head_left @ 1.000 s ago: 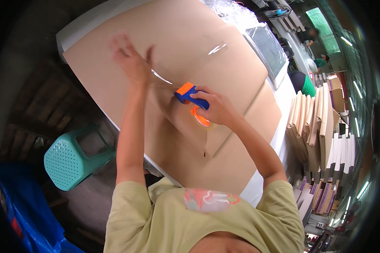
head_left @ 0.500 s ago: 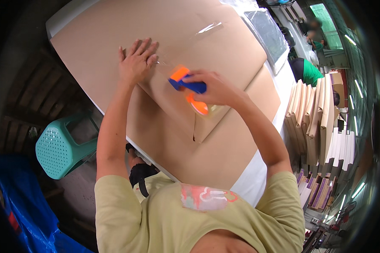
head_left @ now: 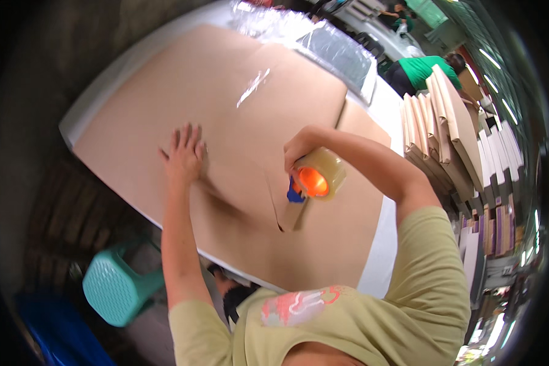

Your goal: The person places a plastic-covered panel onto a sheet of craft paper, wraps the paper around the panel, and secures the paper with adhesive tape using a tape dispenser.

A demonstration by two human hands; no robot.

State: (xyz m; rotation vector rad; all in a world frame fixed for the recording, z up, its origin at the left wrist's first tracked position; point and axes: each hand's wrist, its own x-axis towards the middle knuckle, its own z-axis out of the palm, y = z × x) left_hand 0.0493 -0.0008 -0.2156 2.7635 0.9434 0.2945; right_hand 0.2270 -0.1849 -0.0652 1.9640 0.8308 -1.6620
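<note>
A large sheet of brown kraft paper point(head_left: 165, 91), folded over itself, covers most of a white-topped table point(head_left: 79, 125). My left hand point(head_left: 185, 157) presses on its folded layer with the fingers spread. In my right hand point(head_left: 302, 146) is a blue and orange tape dispenser point(head_left: 296, 190) carrying a thick roll of clear tape point(head_left: 334, 174). The dispenser is tilted over the lower corner of the fold, and whether it touches the paper I cannot tell. A shiny strip of clear tape point(head_left: 253, 87) lies across the paper farther up.
Beyond the paper lies a flat plastic-wrapped panel point(head_left: 338, 53). Brown-wrapped flat packages point(head_left: 436, 125) stand stacked at the right. A person in a green top point(head_left: 424, 70) bends behind them. A turquoise plastic stool point(head_left: 113, 290) stands at the left, near a blue sheet point(head_left: 61, 329).
My right hand has swung the tape dispenser toward me and turned it, so the roll now faces up. My left hand stays spread on the paper. The whole view has shifted.
</note>
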